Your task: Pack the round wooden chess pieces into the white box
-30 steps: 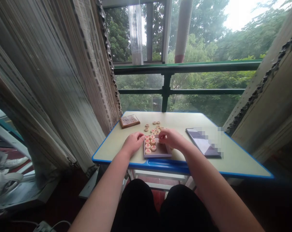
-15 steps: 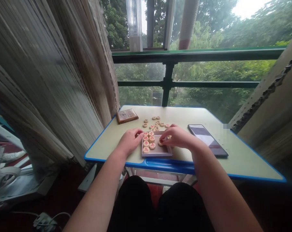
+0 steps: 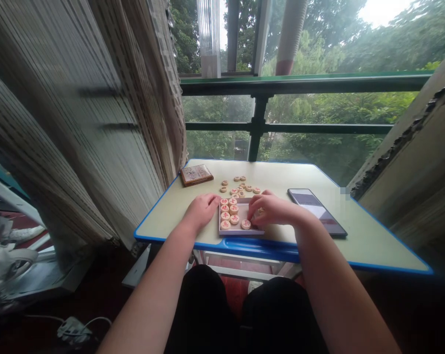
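While the right hand curves fingers-down over the right part of a shallow, pale-lilac rectangular box, one round light-wood disc with a red character lies uncovered just left of its fingertips. Half a second ago those fingertips covered part of that disc; now it sits nearer the front wall, face up. Judgement: released, so one more disc is settled in the box. Right hand's present grip: cannot tell; fingertips partly hidden, a pale roundish shape showing beneath.

Left hand: fingers loosely bent, tips at the box's far left corner, no disc seen in it. Whether it pinches the wall, cannot tell.

Count inside the box: eight red-marked discs in plain sight. Four in the left column, three in the next column, plus the single one to the right.

Beyond the far wall: loose light-wood discs, about eleven, some overlapping, scattered on the cream, blue-edged surface.

Farther out: one flat, brown-edged rectangular case, far left; one dark-framed glossy tablet, right. Past the surface, one dark green railing.
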The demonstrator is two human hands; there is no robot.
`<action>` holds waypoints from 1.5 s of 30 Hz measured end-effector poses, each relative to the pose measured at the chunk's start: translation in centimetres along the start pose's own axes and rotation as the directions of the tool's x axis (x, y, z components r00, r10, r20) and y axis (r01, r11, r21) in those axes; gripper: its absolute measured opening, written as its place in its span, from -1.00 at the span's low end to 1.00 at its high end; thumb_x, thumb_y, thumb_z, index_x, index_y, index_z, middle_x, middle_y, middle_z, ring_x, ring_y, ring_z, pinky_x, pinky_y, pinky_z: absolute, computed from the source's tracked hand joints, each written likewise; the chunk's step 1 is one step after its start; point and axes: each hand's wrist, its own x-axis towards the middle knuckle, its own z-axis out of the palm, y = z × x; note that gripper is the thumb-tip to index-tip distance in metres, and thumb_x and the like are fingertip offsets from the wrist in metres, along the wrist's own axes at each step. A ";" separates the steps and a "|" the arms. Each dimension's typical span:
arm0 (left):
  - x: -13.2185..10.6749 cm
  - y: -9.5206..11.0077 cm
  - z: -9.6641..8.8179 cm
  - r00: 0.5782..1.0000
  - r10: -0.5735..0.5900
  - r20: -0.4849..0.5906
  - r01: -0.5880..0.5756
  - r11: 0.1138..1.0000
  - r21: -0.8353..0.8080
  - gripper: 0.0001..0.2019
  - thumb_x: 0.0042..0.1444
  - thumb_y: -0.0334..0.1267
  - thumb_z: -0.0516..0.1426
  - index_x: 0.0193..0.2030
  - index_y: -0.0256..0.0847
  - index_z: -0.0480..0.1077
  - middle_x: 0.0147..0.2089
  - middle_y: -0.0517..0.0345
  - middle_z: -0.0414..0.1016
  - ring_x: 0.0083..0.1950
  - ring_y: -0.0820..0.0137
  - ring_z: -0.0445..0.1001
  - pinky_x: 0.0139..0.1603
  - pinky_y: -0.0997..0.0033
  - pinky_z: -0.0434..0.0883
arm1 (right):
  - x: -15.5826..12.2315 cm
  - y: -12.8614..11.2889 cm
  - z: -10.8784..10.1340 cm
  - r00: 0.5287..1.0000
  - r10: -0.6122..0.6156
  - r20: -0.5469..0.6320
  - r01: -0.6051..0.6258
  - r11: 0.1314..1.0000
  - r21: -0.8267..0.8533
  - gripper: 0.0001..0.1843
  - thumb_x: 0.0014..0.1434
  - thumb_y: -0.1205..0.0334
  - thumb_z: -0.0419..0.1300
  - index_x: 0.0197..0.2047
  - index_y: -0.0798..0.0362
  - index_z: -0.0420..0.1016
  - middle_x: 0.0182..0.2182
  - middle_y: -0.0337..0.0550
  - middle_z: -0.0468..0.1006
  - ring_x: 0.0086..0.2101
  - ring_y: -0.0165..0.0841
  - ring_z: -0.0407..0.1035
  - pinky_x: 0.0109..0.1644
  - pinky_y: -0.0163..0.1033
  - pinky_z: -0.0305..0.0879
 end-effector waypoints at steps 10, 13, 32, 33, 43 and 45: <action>0.1 -0.2 0.2 1.000 0.007 -0.023 -0.007 1.000 -0.023 -0.63 0.16 -0.07 -0.10 -0.31 -0.21 0.45 -0.29 0.06 0.52 -0.22 0.32 0.44 -0.16 0.40 0.32 | 0.2 0.1 -0.1 0.990 -0.133 0.049 0.132 0.991 0.014 -0.79 -0.07 0.07 0.23 -0.38 -0.04 0.60 -0.23 -0.16 0.51 -0.11 -0.19 0.25 0.04 -0.11 0.03; 0.1 -0.1 0.1 1.000 0.011 -0.022 -0.011 1.000 -0.026 -0.64 0.16 -0.08 -0.10 -0.29 -0.22 0.45 -0.27 0.06 0.52 -0.21 0.32 0.44 -0.16 0.40 0.31 | 0.1 0.0 -0.1 0.991 -0.130 0.038 0.130 0.991 0.015 -0.78 -0.09 0.04 0.24 -0.39 -0.05 0.60 -0.23 -0.16 0.50 -0.11 -0.19 0.25 0.02 -0.11 0.04; 0.0 -0.1 0.0 0.999 -0.040 -0.019 0.039 0.998 -0.044 -0.69 0.12 -0.09 -0.03 -0.25 -0.20 0.45 -0.23 0.10 0.53 -0.20 0.34 0.45 -0.16 0.43 0.31 | 0.5 -1.1 0.7 0.986 -0.158 -0.043 0.160 0.986 0.037 -0.88 -0.13 0.15 0.31 -0.48 -0.01 0.58 -0.25 -0.14 0.44 -0.12 -0.21 0.16 0.02 -0.12 0.02; 0.0 -0.1 0.1 0.999 -0.037 -0.018 0.037 0.998 -0.047 -0.69 0.12 -0.08 -0.03 -0.25 -0.20 0.45 -0.23 0.10 0.53 -0.20 0.34 0.45 -0.16 0.43 0.31 | 0.5 -1.1 0.7 0.985 -0.164 -0.046 0.166 0.985 0.042 -0.88 -0.12 0.15 0.31 -0.46 -0.02 0.58 -0.25 -0.14 0.44 -0.13 -0.21 0.16 0.01 -0.12 0.04; 0.1 -0.2 0.3 0.999 -0.047 -0.020 0.046 0.998 -0.054 -0.69 0.11 -0.07 -0.02 -0.25 -0.20 0.44 -0.23 0.11 0.53 -0.20 0.35 0.44 -0.16 0.43 0.31 | 0.8 -0.9 1.1 0.970 -0.242 -0.019 0.243 0.966 0.086 -0.86 -0.05 0.17 0.27 -0.37 -0.04 0.60 -0.31 -0.16 0.40 -0.22 -0.29 0.18 -0.06 -0.19 0.10; 0.1 -0.1 0.3 0.999 -0.038 -0.016 0.037 0.998 -0.052 -0.69 0.11 -0.08 -0.03 -0.26 -0.19 0.44 -0.23 0.11 0.53 -0.20 0.35 0.45 -0.16 0.43 0.31 | 0.9 -1.0 1.2 0.970 -0.241 -0.022 0.242 0.966 0.095 -0.86 -0.04 0.16 0.26 -0.38 -0.02 0.59 -0.32 -0.16 0.40 -0.22 -0.29 0.18 -0.06 -0.20 0.11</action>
